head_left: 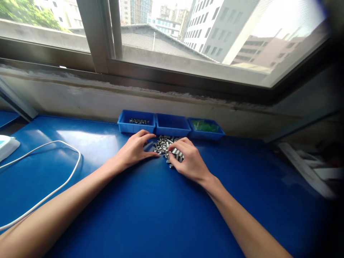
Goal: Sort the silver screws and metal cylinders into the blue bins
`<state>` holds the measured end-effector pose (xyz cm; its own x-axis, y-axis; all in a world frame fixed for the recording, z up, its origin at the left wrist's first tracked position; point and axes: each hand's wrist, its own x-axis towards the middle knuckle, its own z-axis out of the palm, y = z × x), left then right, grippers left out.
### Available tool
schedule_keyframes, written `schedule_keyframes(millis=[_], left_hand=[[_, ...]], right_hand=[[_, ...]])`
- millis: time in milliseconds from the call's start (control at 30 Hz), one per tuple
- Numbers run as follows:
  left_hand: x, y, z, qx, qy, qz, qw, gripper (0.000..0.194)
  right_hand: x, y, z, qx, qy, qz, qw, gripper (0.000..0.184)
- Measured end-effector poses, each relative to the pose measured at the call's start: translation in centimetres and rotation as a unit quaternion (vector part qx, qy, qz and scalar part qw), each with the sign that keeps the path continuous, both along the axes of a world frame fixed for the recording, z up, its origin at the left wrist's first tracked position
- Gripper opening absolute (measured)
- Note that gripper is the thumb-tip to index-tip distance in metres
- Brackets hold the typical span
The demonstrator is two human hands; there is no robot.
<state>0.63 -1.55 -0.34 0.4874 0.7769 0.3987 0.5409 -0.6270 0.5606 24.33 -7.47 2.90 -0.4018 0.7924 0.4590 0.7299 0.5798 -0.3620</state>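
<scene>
A loose pile of small silver-coloured metal cylinders was observed on the smooth blue tabletop, spread between the two hands and just in front of three trays. At the near right side of the pile, a compact group of ribbed-looking silver metal pieces was seen lying side by side under the right hand.

The bare right hand was arched over this group, with thumb and fingers curved toward each other and partly parted; whether any piece was gripped could not be told. The bare left hand was set at the left edge of the pile — thumb and fingers were spread well apart, and the nearest cylinders were bordered by the fingertips. No piece was seen to be held there.

Behind the pile, three rectangular blue plastic trays were lined up side by side. Small dark metallic parts were contained in the left tray, and translucent green pieces in the right tray; the middle tray was placed between them.

Farther left, a looped white cable was laid across the tabletop, near a white device cut off by the picture edge.
</scene>
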Motion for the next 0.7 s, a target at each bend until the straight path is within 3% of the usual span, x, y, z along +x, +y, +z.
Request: schedule_keyframes(millis=[100,200,400,700], left_hand=[[0.0,0.1,-0.1,0.007,0.024,0.028,0.999,0.088],[0.0,0.3,0.0,0.009,0.045,0.011,0.999,0.088],[0.0,0.9,0.3,-0.004,0.007,-0.03,1.0,0.064],[0.4,0.4,-0.2,-0.104,-0.121,-0.032,0.987,0.04]], right_hand=[[-0.2,0.0,-0.2,-0.015,0.001,-0.022,1.0,0.009],[-0.7,0.0,-0.5,-0.022,0.007,-0.018,1.0,0.01],[-1.8,0.7,-1.1,-0.029,0.027,-0.026,0.999,0.015],[-2.2,0.8,-1.4,0.015,0.082,-0.055,0.995,0.011]])
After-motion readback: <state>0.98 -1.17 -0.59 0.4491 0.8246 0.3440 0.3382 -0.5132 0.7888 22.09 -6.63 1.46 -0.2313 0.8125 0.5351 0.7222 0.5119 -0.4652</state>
